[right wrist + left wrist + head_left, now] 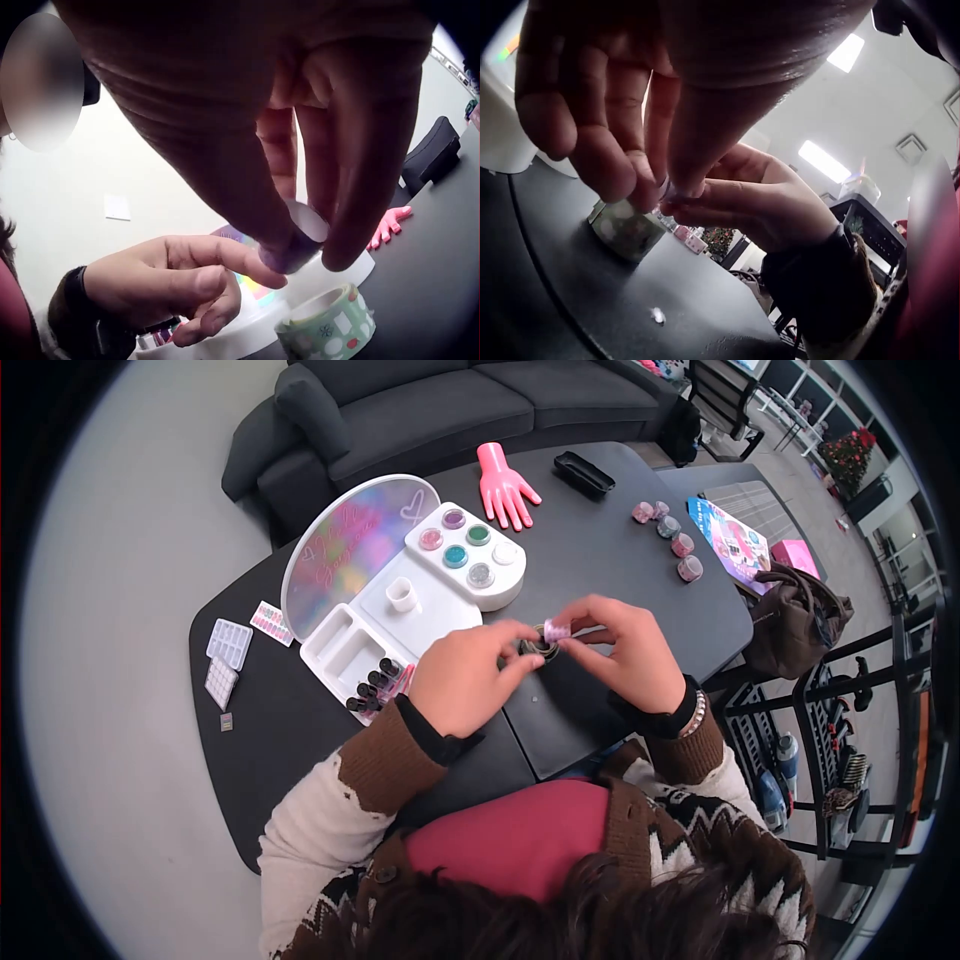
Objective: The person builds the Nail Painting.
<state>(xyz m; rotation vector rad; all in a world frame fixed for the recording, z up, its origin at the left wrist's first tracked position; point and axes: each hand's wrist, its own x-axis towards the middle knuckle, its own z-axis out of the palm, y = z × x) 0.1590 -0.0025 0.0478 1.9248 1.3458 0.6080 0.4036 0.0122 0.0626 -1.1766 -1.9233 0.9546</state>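
My right hand (630,650) pinches a small lilac roll (296,244) with a white inside, like decorative tape, between thumb and fingers. Reaching in from the other side, my left hand (460,675) has its index fingertip right at that roll, while its thumb stands apart in the right wrist view. Close below both hands, a green patterned roll of tape (330,322) stands on the dark table; the left hand partly covers it in the head view. A tiny white scrap (657,315) lies on the tabletop nearby.
Left of the hands stands a white nail-art station (375,630) with glitter pots and black-capped bottles (375,685). A pink model hand (500,485) and a black case (584,475) lie at the back. Several small jars (682,545) sit right, near a brown bag (800,620).
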